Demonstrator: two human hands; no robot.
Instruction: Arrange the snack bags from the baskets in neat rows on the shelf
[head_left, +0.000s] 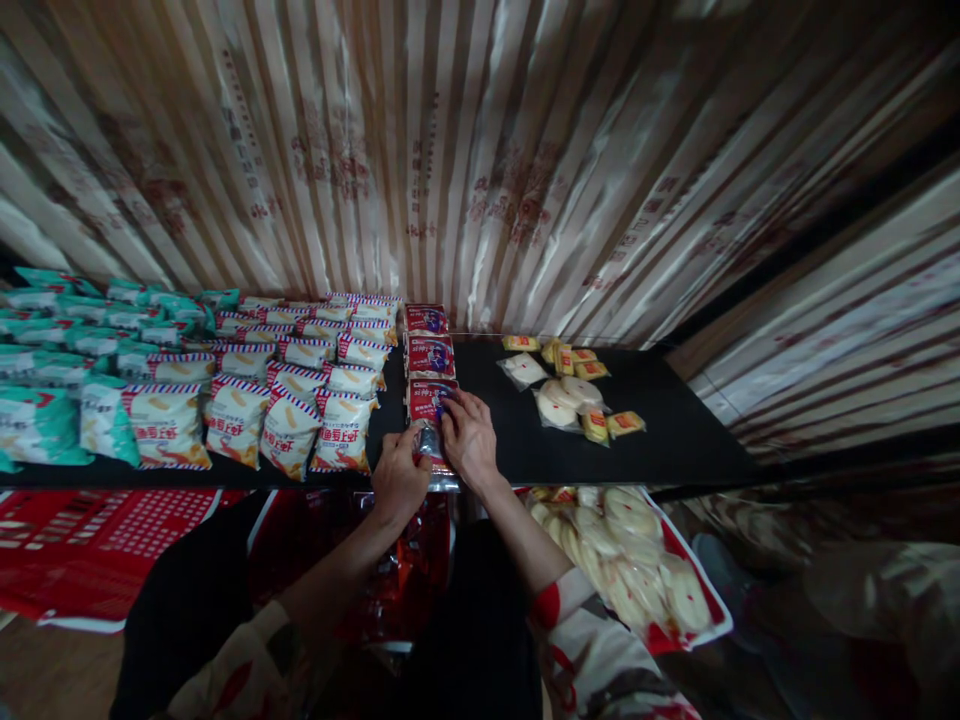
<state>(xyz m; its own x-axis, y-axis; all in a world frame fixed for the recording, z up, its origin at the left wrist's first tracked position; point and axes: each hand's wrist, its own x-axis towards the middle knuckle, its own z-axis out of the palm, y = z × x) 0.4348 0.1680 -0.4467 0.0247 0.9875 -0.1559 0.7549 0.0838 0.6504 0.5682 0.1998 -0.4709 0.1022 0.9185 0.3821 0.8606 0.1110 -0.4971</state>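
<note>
A column of shiny red snack packets [430,357] with white print runs from the back to the front of the black shelf [697,425]. Both hands are at its front end. My left hand [401,475] pinches the near left side of the front red packet [429,437], thumb and fingers closed together. From the right, my right hand [471,435] rests on the same packet with its fingers curled over it, hiding part of the surface. Left of the column, white snack bags [343,432] with striped edges stand in rows.
Teal bags [41,425] fill the far left. Round pale crackers in clear wrap [559,408] and small yellow packets [626,424] lie at right. Below are a red basket [127,530], a container of dark red packets [405,560] and one of wrapped crackers [637,550]. Printed sheeting [480,170] hangs behind.
</note>
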